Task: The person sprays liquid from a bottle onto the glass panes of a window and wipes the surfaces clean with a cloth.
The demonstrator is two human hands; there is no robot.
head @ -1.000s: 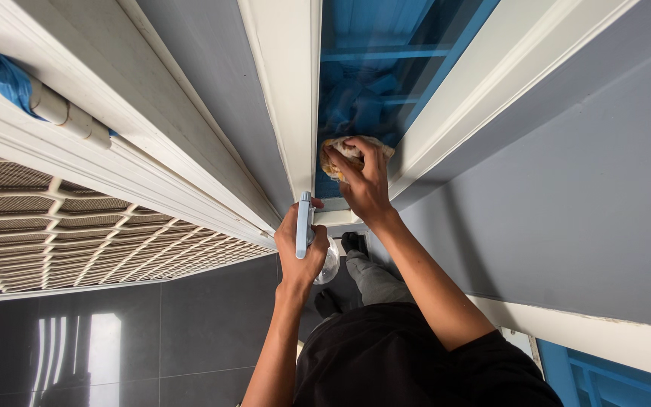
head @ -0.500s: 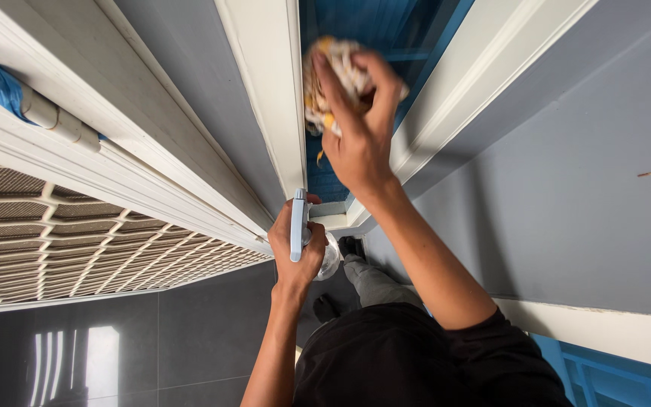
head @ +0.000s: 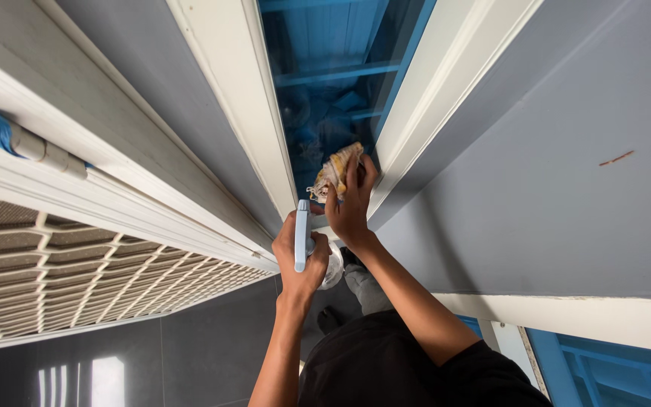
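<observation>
My left hand (head: 299, 252) has a closed grip around the neck of the spray bottle (head: 304, 235): rigid, probably light, likely slippery when wet. Beyond it, my right hand (head: 350, 207) bunches the soft cloth (head: 334, 172) in closed fingers, pressing it against the glass pane (head: 333, 83) between white frames (head: 235, 83).

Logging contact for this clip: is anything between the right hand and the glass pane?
Yes. In the head view, a crumpled yellowish cloth lies between the right hand and the blue-tinted glass pane.
</observation>
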